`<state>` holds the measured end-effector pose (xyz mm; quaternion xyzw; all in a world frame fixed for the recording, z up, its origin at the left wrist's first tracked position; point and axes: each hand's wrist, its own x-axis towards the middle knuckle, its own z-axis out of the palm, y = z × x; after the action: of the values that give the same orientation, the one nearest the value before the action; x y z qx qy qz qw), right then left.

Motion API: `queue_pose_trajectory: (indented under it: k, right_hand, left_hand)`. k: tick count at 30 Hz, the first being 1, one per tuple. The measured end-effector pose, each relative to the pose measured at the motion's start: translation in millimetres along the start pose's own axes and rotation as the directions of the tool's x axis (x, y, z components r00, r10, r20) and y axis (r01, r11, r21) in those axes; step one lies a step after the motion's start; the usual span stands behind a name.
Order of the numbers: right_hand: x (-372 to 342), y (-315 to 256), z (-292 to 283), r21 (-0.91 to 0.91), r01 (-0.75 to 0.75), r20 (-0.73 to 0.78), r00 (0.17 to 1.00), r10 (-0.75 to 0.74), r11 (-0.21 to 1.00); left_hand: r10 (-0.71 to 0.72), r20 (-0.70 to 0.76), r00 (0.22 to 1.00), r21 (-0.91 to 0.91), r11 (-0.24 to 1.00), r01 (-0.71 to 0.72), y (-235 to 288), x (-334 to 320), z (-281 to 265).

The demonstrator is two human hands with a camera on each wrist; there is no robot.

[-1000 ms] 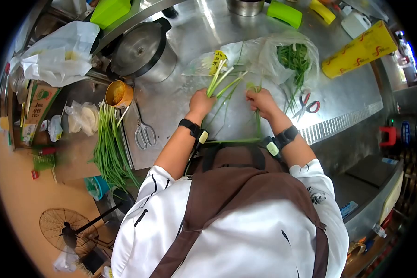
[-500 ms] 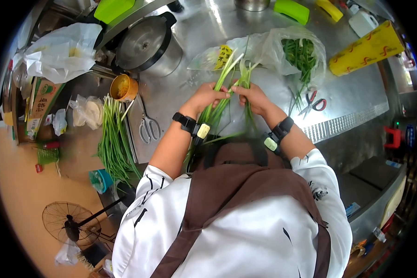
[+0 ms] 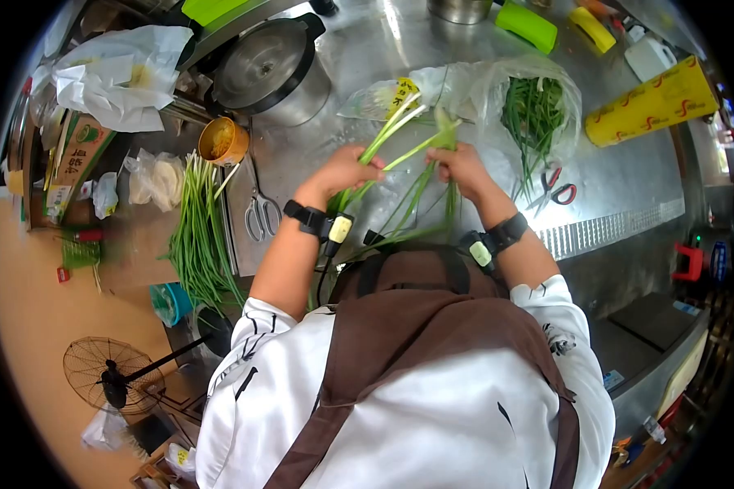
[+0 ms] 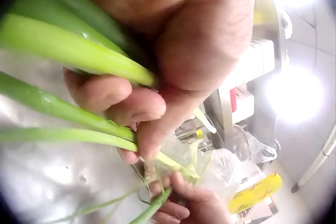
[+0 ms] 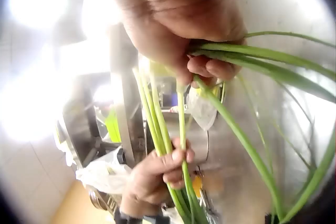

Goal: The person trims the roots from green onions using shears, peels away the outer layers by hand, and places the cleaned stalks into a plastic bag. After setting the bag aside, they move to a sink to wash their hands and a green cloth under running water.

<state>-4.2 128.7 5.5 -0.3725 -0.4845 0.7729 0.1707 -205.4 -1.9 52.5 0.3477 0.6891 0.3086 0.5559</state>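
In the head view my left hand (image 3: 347, 173) grips several spring onions (image 3: 393, 129), white ends pointing up and away, green leaves trailing toward the apron. My right hand (image 3: 465, 171), a short gap to the right, pinches limp green leaves (image 3: 446, 134) that also hang below it. One stalk slants from the left hand across to the right fingertips. The left wrist view shows the left thumb pressed over thick green stems (image 4: 79, 53). In the right wrist view, leaves (image 5: 273, 64) fan out from the curled right fingers, and a stalk (image 5: 182, 119) runs between the two hands.
A pile of spring onions (image 3: 197, 236) lies left, beside grey-handled scissors (image 3: 263, 218) and an orange tub (image 3: 223, 141). Behind stand a lidded pot (image 3: 289, 81) and a plastic bag of greens (image 3: 575, 102). Red-handled scissors (image 3: 563, 194) and a yellow roll (image 3: 648, 110) lie right.
The hands start apart, come together at the stalks half a second ago, and now are apart again. The left has moved left with its spring onions; a stalk now spans the gap.
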Motion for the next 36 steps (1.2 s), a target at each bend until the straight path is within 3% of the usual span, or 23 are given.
queue_pose_trajectory:
  k: [4,6,7,9,14,18,20,21,23,24,26,27,29,36]
  right_hand:
    - [6.4,-5.6,-52.0,0.104,0.034,-0.131,0.991,-0.020,0.994]
    - [-0.8,-17.2,-68.2,0.334,0.065,-0.193,0.981,0.001,0.940]
    - [-1.6,-16.2,-74.0,0.334,0.068,-0.198,0.980,0.000,0.940]
    - [-4.9,-15.0,-76.3,0.238,-0.001,-0.108,0.994,0.027,0.971]
    - [-2.4,-1.3,-31.0,-0.179,-0.033,-0.085,0.996,0.018,0.983]
    - [6.4,10.5,-11.5,-0.155,0.050,0.021,0.999,-0.048,0.987]
    - [3.2,9.9,0.4,-0.094,-0.191,0.092,0.975,0.200,0.977]
    - [4.4,11.1,8.8,-0.096,-0.193,0.093,0.975,0.202,0.976]
    - [8.2,18.0,28.8,-0.515,-0.144,0.095,0.970,0.224,0.845]
    - [12.9,24.8,37.8,-0.516,-0.147,0.095,0.969,0.227,0.844]
    - [23.7,37.6,55.6,-0.840,0.168,0.190,0.982,-0.011,0.516]
    - [21.2,36.5,66.8,-0.840,0.167,0.188,0.982,-0.010,0.517]
    - [13.3,30.7,86.8,-0.940,0.159,0.159,0.987,-0.025,0.303]
    - [31.9,49.2,79.7,-0.954,0.292,0.288,0.955,-0.065,0.070]
  left_hand:
    - [-0.016,-0.001,1.000,0.030,0.999,0.016,-35.7,-25.6,-29.4]
    - [-0.118,-0.100,0.988,-0.052,0.992,0.114,-53.4,-42.7,-42.2]
    - [-0.134,-0.144,0.981,-0.116,0.986,0.117,-59.3,-51.3,-45.5]
    - [-0.143,-0.180,0.973,-0.283,0.955,0.088,-67.2,-61.5,-46.7]
    - [-0.145,-0.212,0.966,-0.330,0.942,0.069,-61.8,-52.2,-33.4]
    - [-0.142,-0.229,0.963,-0.303,0.951,0.068,-57.7,-38.6,-21.1]
    - [-0.135,-0.221,0.966,-0.313,0.948,0.061,-59.3,-33.5,-17.1]
    - [-0.136,-0.222,0.966,-0.315,0.947,0.061,-60.4,-31.0,-15.9]
    - [-0.152,-0.225,0.962,-0.302,0.950,0.080,-62.5,-27.9,-12.4]
    - [-0.155,-0.224,0.962,-0.304,0.949,0.082,-62.6,-27.7,-11.1]
    - [-0.162,-0.194,0.968,-0.364,0.928,0.082,-61.4,-27.5,-9.8]
    - [-0.162,-0.192,0.968,-0.364,0.928,0.084,-62.0,-27.2,-9.7]
    - [-0.139,-0.185,0.973,-0.388,0.920,0.057,-63.7,-27.4,-10.3]
    - [-0.071,-0.356,0.932,-0.335,0.941,-0.056,-64.6,-63.8,-34.2]
